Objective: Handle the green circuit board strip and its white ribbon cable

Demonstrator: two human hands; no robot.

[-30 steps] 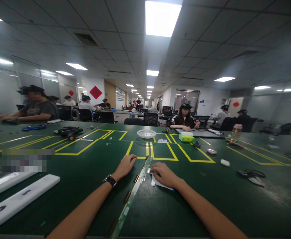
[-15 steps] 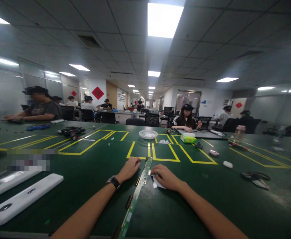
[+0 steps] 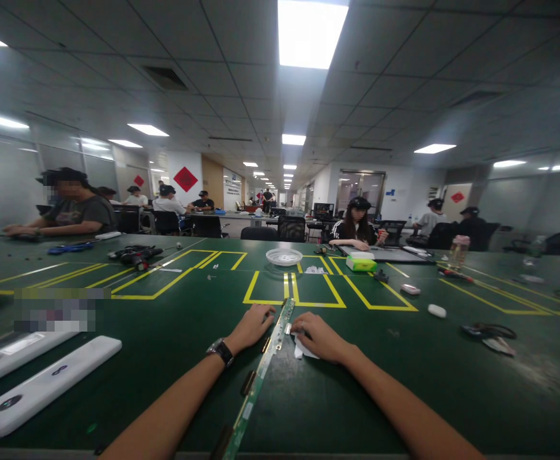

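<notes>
A long, narrow green circuit board [image 3: 259, 378] runs from the near table edge away from me, with dark connectors along its left side. Near its far end my left hand [image 3: 251, 327], wearing a wristwatch [image 3: 221, 351], rests with loosely stretched fingers, the tips at the board's left edge. Whether they touch it is hard to see. On the other side my right hand [image 3: 321, 335] is curled, its fingertips close to a small silvery connector [image 3: 287, 329] on the board. A crumpled white tissue [image 3: 300, 349] sticks out from under that hand; its fingers partly hide it.
Two long white devices [image 3: 52, 382] lie at the left. Farther back are a white plastic basket [image 3: 284, 257], a green tissue pack [image 3: 361, 262] and a dark cable bundle [image 3: 136, 255]. Yellow tape marks [image 3: 318, 306] cross the green table [image 3: 337, 409]. Co-workers sit beyond.
My left hand has shifted slightly toward the board. My right hand stays by the connector with the tissue. The camera view has moved a little.
</notes>
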